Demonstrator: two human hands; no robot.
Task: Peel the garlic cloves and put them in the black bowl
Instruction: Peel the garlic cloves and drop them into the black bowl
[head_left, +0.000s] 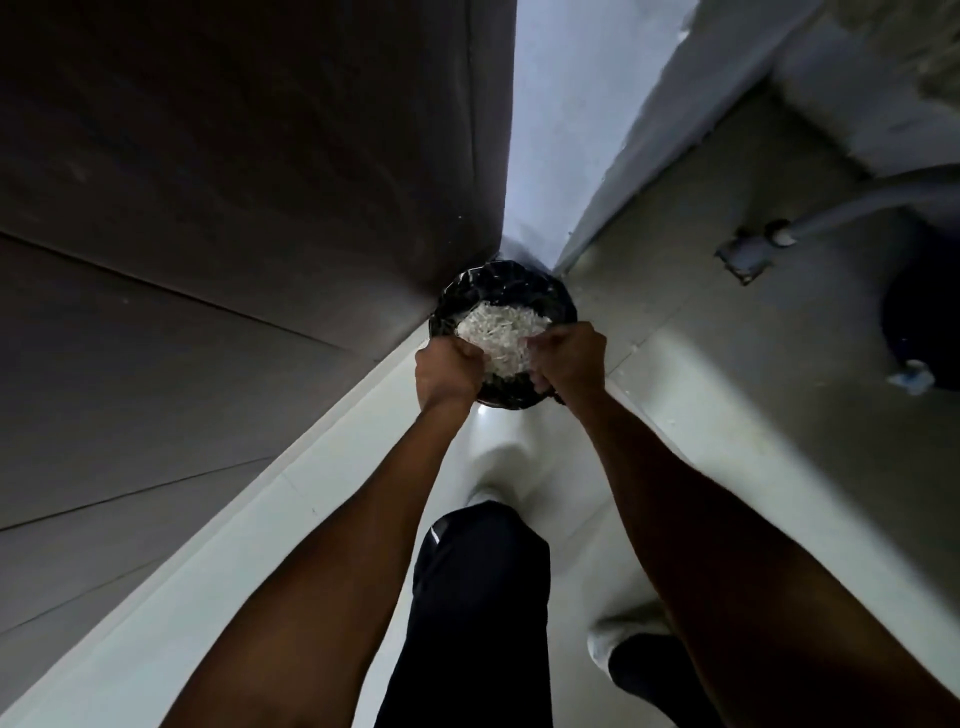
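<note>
Both arms reach down and forward to a dark round container (503, 291) standing on the pale floor (701, 395) in the corner where a dark wood panel (260, 182) meets the light wall (561, 130). It is lined with something black and glossy and holds a heap of white papery shreds (501, 330) that look like garlic skins, though the picture is too dim and soft to be sure. The left hand (448, 370) has its fingers curled over the near left rim; the right hand (571, 358) is curled at the near right rim, fingertips down among the white shreds. Whether either hand pinches the lining, the rim or some of the shreds cannot be told. No peeled cloves and no bowl that is plainly the black bowl of the task can be made out, so where the garlic lies is unknown. This reads as a clean-up step, probably disposing of peel or gathering the lining. The next move likely calls for an even pull from both hands so the light skins do not spill onto the floor.
</note>
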